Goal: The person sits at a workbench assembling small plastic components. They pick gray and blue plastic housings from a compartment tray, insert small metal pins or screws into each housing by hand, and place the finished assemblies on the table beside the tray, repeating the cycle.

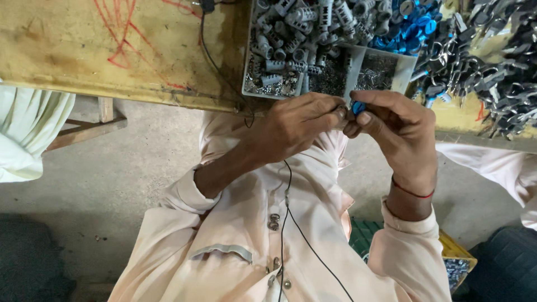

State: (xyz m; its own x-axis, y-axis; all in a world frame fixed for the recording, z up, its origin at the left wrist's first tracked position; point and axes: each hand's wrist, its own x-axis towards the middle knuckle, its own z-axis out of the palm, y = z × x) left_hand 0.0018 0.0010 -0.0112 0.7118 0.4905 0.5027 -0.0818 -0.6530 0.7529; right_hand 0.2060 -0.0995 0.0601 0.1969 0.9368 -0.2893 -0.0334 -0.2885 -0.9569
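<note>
My left hand (pixel 299 126) and my right hand (pixel 400 131) meet just below the table edge, fingertips together. Both pinch a small blue plastic part (pixel 358 107), mostly hidden by the fingers; a bit of grey metal shows at the left fingertips. A red thread circles my right wrist. Just above the hands sits a grey divided tray (pixel 404 78) holding grey ribbed plastic pieces (pixel 305 28), small metal bits and blue parts (pixel 405 28).
A worn yellow wooden table (pixel 112 50) with red scribbles runs across the top. Dark metal clips (pixel 492 72) are heaped at the right. A black cable (pixel 291 223) hangs down my shirt. Other people's pale sleeves show at left (pixel 28 128) and right (pixel 503 168). A yellow crate (pixel 458 260) stands below.
</note>
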